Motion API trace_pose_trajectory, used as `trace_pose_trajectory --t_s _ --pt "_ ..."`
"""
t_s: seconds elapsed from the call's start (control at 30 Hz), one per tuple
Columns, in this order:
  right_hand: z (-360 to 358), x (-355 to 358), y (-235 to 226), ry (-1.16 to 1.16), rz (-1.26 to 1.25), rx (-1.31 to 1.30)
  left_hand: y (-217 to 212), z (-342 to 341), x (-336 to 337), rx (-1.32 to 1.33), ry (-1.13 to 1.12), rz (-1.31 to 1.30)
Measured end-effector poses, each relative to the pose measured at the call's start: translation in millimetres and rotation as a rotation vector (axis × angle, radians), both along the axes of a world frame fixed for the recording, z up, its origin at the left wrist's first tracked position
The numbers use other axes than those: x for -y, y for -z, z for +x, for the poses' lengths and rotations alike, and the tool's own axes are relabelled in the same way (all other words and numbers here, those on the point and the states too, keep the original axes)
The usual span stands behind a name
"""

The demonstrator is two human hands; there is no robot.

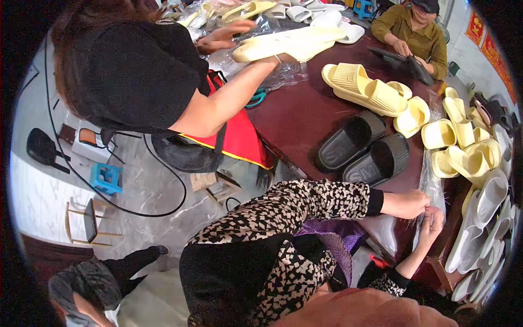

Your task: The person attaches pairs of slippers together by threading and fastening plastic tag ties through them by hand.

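My left hand (407, 204) reaches over the table's near edge from a black cuff and patterned sleeve. Its fingers are closed on clear plastic film (434, 188), which looks like a bag. Just below it, my right hand (431, 228) pinches the same film, its fingertips close to the left hand's. The film runs up along the table's right side. Beside my left hand lie two black slide sandals (377, 159) (351, 140), soles down. More clear plastic (383, 231) shows below my left wrist.
Yellow slides (365, 90) lie on the dark red table (291, 117); more yellow ones (463, 136) and white ones (490, 199) pile up at right. At left a co-worker in black holds cream slides (289, 44) near scissors (256, 97). Another co-worker handles dark slides (400, 59) across the table.
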State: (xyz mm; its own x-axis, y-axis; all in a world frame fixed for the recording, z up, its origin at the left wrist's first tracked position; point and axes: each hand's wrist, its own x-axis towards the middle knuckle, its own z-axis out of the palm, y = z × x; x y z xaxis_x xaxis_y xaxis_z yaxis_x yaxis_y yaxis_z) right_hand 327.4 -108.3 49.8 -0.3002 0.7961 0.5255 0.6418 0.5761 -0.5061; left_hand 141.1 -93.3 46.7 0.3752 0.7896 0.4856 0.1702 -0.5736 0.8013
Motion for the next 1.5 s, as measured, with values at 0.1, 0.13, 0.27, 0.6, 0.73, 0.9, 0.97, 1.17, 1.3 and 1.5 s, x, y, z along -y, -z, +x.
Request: trace_pose_trajectory --t_s 0.1,0.13,0.27,0.6,0.73,0.9,0.97,1.17,1.3,1.5 --pt "10.3 -4.4 9.6 0.081 -0.116 0.028 -2.5 0.2 0.5 0.016 -0.041 0.0" --pt "11.6 -5.7 11.8 0.12 -0.178 0.04 -3.9 0.1 2.0 0.015 -0.055 -0.003" --pt "13.9 -12.6 18.3 0.147 -0.196 0.103 -10.1 -2.4 11.9 0.003 -0.077 -0.029" --pt "47.0 -35.7 65.9 0.162 -0.233 -0.049 -15.1 -30.9 39.7 0.109 -0.033 0.009" --pt "35.3 -32.4 61.9 0.166 -0.203 -0.021 -16.3 -56.7 53.0 0.114 -0.013 0.016" --pt "27.1 -30.8 55.4 0.175 -0.159 0.035 2.8 -58.0 69.1 0.042 0.027 0.086" --pt "26.0 -31.2 54.9 0.176 -0.142 0.059 11.1 -51.8 78.1 -0.035 0.05 0.132" --pt "20.0 -30.7 53.2 0.172 -0.064 0.117 15.2 -60.5 102.4 0.072 0.164 0.158" --pt "18.9 -35.3 52.1 0.17 -0.056 0.118 15.1 -69.7 97.6 0.108 0.137 0.139" --pt "40.8 -41.9 66.0 0.135 -0.093 0.086 -6.5 -84.0 73.8 0.205 -0.048 0.071"
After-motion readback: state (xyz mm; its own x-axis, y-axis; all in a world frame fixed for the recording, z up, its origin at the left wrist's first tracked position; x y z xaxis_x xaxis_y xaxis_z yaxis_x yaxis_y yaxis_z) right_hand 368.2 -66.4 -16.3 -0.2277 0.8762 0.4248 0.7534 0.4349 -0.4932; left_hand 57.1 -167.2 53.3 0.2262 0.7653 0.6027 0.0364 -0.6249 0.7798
